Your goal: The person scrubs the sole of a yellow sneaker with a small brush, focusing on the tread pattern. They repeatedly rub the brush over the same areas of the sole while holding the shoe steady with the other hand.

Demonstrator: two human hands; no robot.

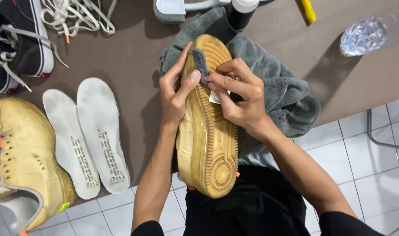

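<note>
A yellow shoe [208, 126] is being gripped by the left hand [175, 89]; its sole is being rubbed toward twelve o'clock with a grey cloth [269, 74] pinched in the right hand [236, 96]. Dirt is still being shown.

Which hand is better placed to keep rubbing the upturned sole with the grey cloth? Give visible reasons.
Probably the right hand: its fingertips already pinch the grey cloth against the sole. The left hand is busy steadying the shoe's edge.

Black sneaker [15, 39] cut by left edge; insole [103, 131] print unreadable.
</note>
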